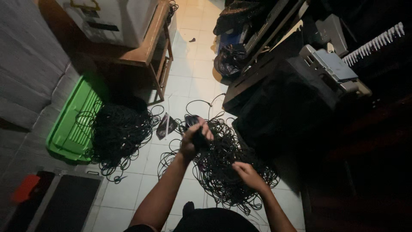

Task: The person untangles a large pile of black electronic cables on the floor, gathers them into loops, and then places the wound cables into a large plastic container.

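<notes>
A big tangle of black cable [223,167] lies on the white tiled floor in front of me. My left hand [195,139] is raised above it, closed around a dark bundle of that cable. My right hand [246,172] is lower and to the right, fingers pinched on a strand at the pile's edge. A second, denser heap of black cable [118,131] lies to the left, partly on a green plastic lid [71,124].
A wooden table [148,47] with a white box on it stands at the back left. Dark equipment cases [283,99] crowd the right side. A small black pouch [165,126] lies between the heaps. A flat dark case [64,204] lies at bottom left.
</notes>
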